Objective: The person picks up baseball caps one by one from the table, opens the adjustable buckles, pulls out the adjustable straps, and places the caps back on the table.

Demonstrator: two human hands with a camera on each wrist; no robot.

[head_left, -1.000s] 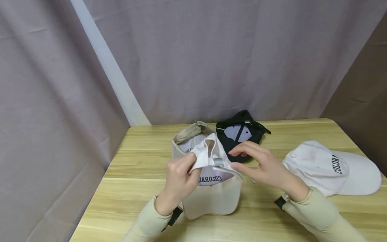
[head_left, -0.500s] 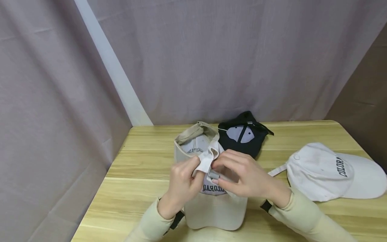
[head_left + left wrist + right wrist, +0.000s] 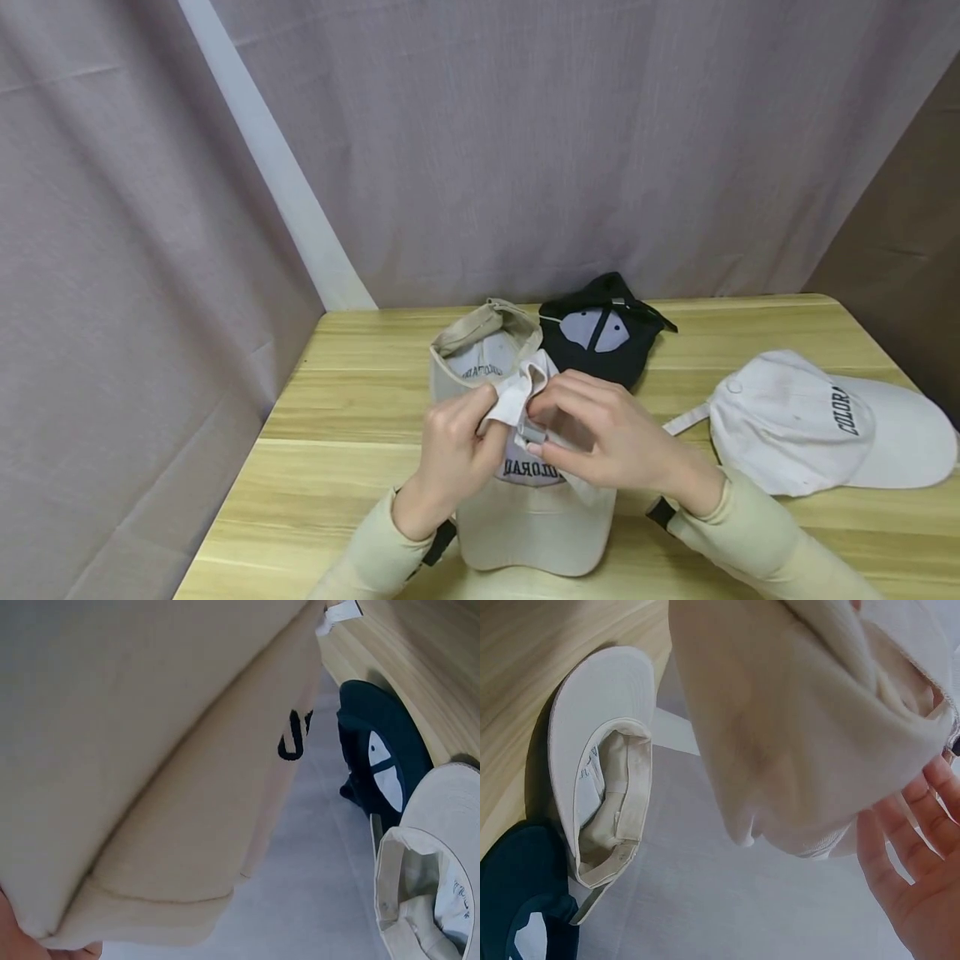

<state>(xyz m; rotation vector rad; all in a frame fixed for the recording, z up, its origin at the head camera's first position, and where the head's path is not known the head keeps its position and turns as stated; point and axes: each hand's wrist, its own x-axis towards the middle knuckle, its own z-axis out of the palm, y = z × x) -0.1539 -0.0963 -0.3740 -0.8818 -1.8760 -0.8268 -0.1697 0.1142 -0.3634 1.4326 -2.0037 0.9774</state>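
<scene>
A pale cream baseball cap (image 3: 536,529) is held up over the table with its inside facing me and its brim toward me; mirrored dark lettering shows on the inner front. My left hand (image 3: 461,454) grips the white back edge beside the opening. From the right, my right hand (image 3: 611,429) pinches the strap at its silver buckle (image 3: 532,432) between thumb and fingers. The left wrist view has the cap's cloth (image 3: 180,802) close up, with only a little of the left hand showing. Right-hand fingers (image 3: 900,832) lie along the cloth in the right wrist view.
Behind the held cap lies a beige cap (image 3: 480,333), inside showing. A black cap (image 3: 618,358) lies beside it, near the table's back edge. At right, a white cap (image 3: 787,425) lies with its strap loose on the wooden table (image 3: 337,400). Grey curtain (image 3: 487,150) hangs behind.
My right hand has moved left from beside the cap and now pinches the strap at the buckle. The left hand keeps its grip. Little differs over the last half second.
</scene>
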